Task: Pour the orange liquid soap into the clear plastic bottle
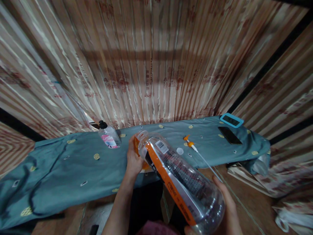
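Observation:
A large clear plastic bottle [193,182] with an orange, black and silver label lies tilted across my view. Its neck points up and left, its base down and right. My right hand [228,204] is wrapped round the base. At the neck end, my left hand [134,156] is closed round an orange object [137,145], mostly hidden behind the bottle neck and fingers; its kind cannot be made out. On the cloth beyond the big bottle are an orange pump top [189,142] with a long pale tube and a small white disc [180,150].
A clear bottle [110,138] with a black cap and pink label stands on the teal cloth [105,169] at left. At right lie a dark phone [230,135] and a blue-framed device [231,120]. Patterned curtains [151,65] hang behind; bags [254,173] are below right.

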Action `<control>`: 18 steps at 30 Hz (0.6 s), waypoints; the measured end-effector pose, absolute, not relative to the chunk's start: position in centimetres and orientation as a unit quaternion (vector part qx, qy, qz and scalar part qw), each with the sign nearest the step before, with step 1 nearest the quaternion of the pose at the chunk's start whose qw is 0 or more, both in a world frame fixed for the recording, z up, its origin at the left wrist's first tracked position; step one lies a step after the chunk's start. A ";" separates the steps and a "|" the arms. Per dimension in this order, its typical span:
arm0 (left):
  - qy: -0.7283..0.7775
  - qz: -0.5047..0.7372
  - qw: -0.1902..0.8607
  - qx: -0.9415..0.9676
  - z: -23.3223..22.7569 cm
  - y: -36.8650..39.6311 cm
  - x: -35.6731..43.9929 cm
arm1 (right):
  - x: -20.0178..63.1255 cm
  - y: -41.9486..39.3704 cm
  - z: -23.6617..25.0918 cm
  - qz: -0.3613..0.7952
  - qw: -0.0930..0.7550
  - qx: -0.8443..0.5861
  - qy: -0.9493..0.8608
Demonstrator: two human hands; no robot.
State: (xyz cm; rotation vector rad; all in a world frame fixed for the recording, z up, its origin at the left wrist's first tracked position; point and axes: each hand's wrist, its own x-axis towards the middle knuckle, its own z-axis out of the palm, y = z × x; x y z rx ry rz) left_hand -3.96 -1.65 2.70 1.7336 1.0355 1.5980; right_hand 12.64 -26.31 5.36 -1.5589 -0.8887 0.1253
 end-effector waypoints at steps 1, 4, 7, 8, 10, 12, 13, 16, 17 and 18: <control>0.384 0.596 0.278 0.647 2.7 -1.6 -4.0 | 12.7 -26.3 5.3 0.060 0.624 -0.676 -0.387; 0.375 0.604 0.271 0.649 2.6 -1.7 -3.9 | 12.6 -26.2 5.2 0.059 0.624 -0.683 -0.375; 0.377 0.605 0.266 0.649 2.7 -1.7 -3.8 | 12.3 -26.1 5.3 0.050 0.625 -0.685 -0.370; 0.380 0.605 0.266 0.647 2.7 -1.7 -3.8 | 12.2 -26.1 5.3 0.050 0.630 -0.683 -0.367; 0.385 0.604 0.270 0.643 2.8 -1.7 -3.8 | 12.1 -26.0 5.4 0.064 0.641 -0.676 -0.359; 0.391 0.604 0.276 0.638 2.7 -1.7 -3.8 | 12.1 -26.0 5.5 0.070 0.643 -0.675 -0.355; 0.394 0.604 0.281 0.634 2.7 -1.7 -3.8 | 12.1 -26.0 5.5 0.067 0.641 -0.675 -0.359; 0.404 0.602 0.298 0.620 2.5 -1.6 -3.7 | 12.4 -26.0 5.5 0.038 0.631 -0.672 -0.385; 0.407 0.602 0.303 0.617 2.5 -1.6 -3.7 | 12.5 -26.0 5.4 0.032 0.629 -0.671 -0.391; 0.409 0.600 0.309 0.614 2.5 -1.6 -3.6 | 12.6 -26.0 5.3 0.030 0.627 -0.671 -0.395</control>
